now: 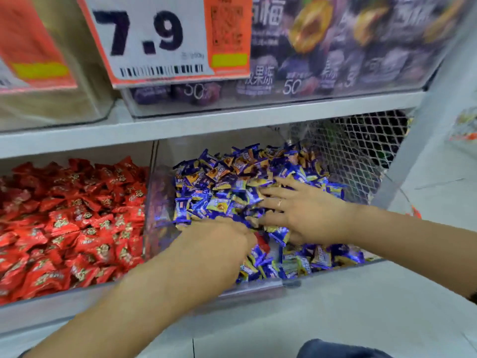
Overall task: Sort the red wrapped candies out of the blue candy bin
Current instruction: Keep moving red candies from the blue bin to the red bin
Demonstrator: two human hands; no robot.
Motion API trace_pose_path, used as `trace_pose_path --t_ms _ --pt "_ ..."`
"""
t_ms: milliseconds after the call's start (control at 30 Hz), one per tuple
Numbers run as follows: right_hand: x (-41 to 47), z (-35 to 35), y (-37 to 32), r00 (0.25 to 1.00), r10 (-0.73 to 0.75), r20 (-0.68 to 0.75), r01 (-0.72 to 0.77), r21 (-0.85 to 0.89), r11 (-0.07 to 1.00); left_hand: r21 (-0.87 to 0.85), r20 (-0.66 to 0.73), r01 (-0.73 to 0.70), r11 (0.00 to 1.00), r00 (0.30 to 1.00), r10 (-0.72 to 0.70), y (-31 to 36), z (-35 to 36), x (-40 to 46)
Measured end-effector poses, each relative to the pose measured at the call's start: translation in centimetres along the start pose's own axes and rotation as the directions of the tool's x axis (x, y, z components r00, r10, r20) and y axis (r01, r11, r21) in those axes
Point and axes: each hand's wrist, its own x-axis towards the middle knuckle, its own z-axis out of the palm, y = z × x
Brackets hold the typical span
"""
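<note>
Both my hands are inside the blue candy bin [260, 285], the right compartment of the lower shelf. This bin is filled with small candies in blue and yellow wrappers [232, 182], heaped higher at the back. My right hand [302, 210] lies flat on the heap with the fingers straight and spread wide, pressing on the blue wrappers; a ring [279, 203] is on one finger. My left hand [219, 239] reaches in from the lower left, just beside the right one. Its fingers are curled down into the candies, but the fingertips are hidden and blurred, so I cannot tell if they hold something. Between the two hands, one red wrapped candy [263, 241] shows among the blue ones, touching or almost touching my left fingers.

A clear divider wall [151, 202] separates this bin from the left compartment, the red candy bin [51, 295], which is full of red wrapped candies [72, 220] with a gold mark. Behind the blue bin on the right is a white wire mesh [361, 151].

On the shelf above stands a clear box with purple jelly packs [322, 60], and a price tag reading 7.9 [144, 37] hangs in front of it.
</note>
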Motion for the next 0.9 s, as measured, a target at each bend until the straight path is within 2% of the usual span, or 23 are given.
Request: trace_pose_path --t_ms 67,167,200,300,400,433,533,600,700,767,833,900 --pt "-1.0 0.3 0.6 0.995 0.092 -0.044 -0.089 0.058 0.994 -0.035 0.101 0.025 0.999 0.995 -0.021 1.0 -0.7 1.4" --pt "-2.5 0.5 1.4 0.972 0.236 0.021 -0.237 0.113 0.965 -0.090 0.185 0.123 0.988 0.977 -0.104 0.4 -0.1 3.5" --pt "-3.0 0.8 1.6 0.964 0.265 -0.023 -0.261 0.121 0.958 -0.116 0.208 0.143 0.983 0.971 -0.116 0.2 0.0 4.0" --pt "-4.6 1.0 1.1 0.936 0.346 -0.058 -0.331 0.182 0.926 -0.192 0.246 0.125 0.973 0.966 -0.076 0.7 0.1 5.5" --pt "-5.1 0.3 0.2 0.917 0.399 0.027 -0.393 0.240 0.888 -0.158 0.295 0.100 0.982 0.954 -0.049 1.4 0.1 6.7" --pt "-5.2 0.4 0.0 0.909 0.416 0.016 -0.407 0.249 0.879 -0.129 0.308 0.110 0.986 0.949 -0.065 1.6 0.2 6.9" --pt "-6.1 1.1 0.1 0.887 0.437 0.149 -0.462 0.289 0.838 0.003 0.278 0.080 0.997 0.957 -0.078 2.9 0.2 6.8" --pt "-6.6 0.8 0.2 0.886 0.418 0.203 -0.464 0.369 0.805 0.007 0.252 0.069 0.998 0.965 -0.068 3.5 0.4 6.4" --pt "-7.2 -0.6 0.6 0.880 0.419 0.223 -0.467 0.566 0.679 -0.150 0.251 0.155 0.977 0.961 -0.114 2.7 0.0 5.8" --pt "-7.1 -1.2 1.2 0.850 0.508 0.141 -0.465 0.654 0.597 -0.249 0.221 0.220 0.943 0.961 -0.166 1.7 -0.7 5.4" --pt "-6.1 -1.3 2.2 0.815 0.574 0.075 -0.469 0.668 0.578 -0.333 0.177 0.288 0.898 0.954 -0.240 0.8 -1.2 4.9" --pt "-4.2 -1.2 2.9 0.815 0.572 0.092 -0.472 0.677 0.565 -0.409 0.138 0.340 0.847 0.940 -0.311 0.1 -1.9 4.3"
